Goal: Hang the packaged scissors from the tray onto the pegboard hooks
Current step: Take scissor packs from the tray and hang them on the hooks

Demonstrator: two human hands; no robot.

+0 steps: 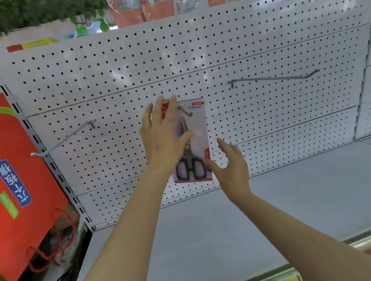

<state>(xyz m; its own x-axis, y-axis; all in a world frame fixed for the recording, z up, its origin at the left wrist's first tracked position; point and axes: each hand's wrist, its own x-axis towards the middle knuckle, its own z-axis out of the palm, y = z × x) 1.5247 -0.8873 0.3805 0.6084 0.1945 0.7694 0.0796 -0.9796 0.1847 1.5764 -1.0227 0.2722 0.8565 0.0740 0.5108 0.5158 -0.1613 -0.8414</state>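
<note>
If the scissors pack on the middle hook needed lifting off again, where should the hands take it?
Probably by the scissors pack's two long side edges near the bottom, approached from the front. It is a flat upright card hanging on the middle hook against the pegboard, so only its edges and face are reachable; then draw it forward along the hook.

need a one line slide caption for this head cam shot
Both open hands, left hand and right hand, steady a packaged scissors hanging on the middle pegboard hook.
</note>
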